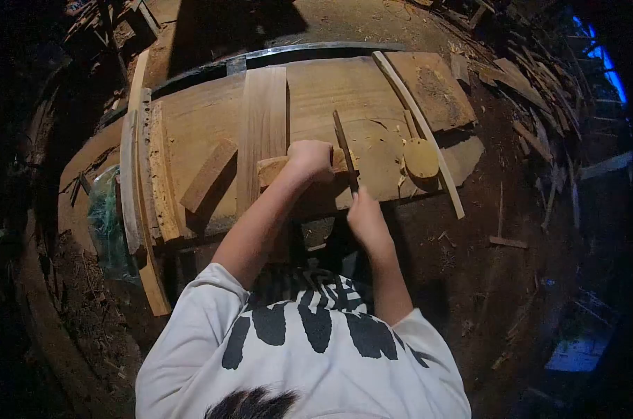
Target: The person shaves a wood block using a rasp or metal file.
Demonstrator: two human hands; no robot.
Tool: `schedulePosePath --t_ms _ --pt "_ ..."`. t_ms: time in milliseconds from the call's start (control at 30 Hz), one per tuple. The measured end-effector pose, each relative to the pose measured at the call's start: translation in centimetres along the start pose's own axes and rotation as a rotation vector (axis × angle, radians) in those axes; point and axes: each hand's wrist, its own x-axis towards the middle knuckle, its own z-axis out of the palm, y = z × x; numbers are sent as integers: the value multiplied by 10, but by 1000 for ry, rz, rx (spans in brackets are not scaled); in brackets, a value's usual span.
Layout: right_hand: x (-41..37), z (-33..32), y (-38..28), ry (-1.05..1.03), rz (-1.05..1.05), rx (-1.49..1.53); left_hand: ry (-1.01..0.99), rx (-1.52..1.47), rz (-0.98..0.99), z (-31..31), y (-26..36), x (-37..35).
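My left hand [311, 159] is wrapped over a short wooden block [270, 169] that lies crosswise near the bench's front edge. Closed round the near end of a long, narrow, dark bladed tool [341, 136] is my right hand [369, 222]. The tool points away from me and crosses the block's right end; whether it is a saw or a file I cannot tell. Under the block's left part runs a wide pale board [264, 105]. A second wooden block [210, 174] rests at an angle to the left of it.
The wooden workbench [316, 91] carries long strips [161, 174] on its left and a thin batten [425, 129] on its right. Beside the batten sit a round yellowish piece [421, 158] and a rough slab [432, 87]. Green plastic [109, 223] hangs at the left; scrap wood [533, 77] is piled right.
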Motion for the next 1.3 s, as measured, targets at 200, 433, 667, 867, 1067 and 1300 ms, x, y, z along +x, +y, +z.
schedulePosePath --t_ms 200,433,667,867,1067,1300 --pt "-36 -13 0 -29 8 26 -16 -6 9 -2 -2 -3" --pt "-20 -10 14 -26 -21 156 -24 23 23 3 -1 1" --pt "2 -8 6 -9 -42 33 -2 20 -33 -1 1 2" --pt "-60 -12 28 -56 88 151 20 5 19 7 -1 8" --pt "13 -2 10 59 -34 27 25 -14 29 3 6 -2" --pt "-48 -16 21 -56 67 107 49 -27 34 6 3 2"
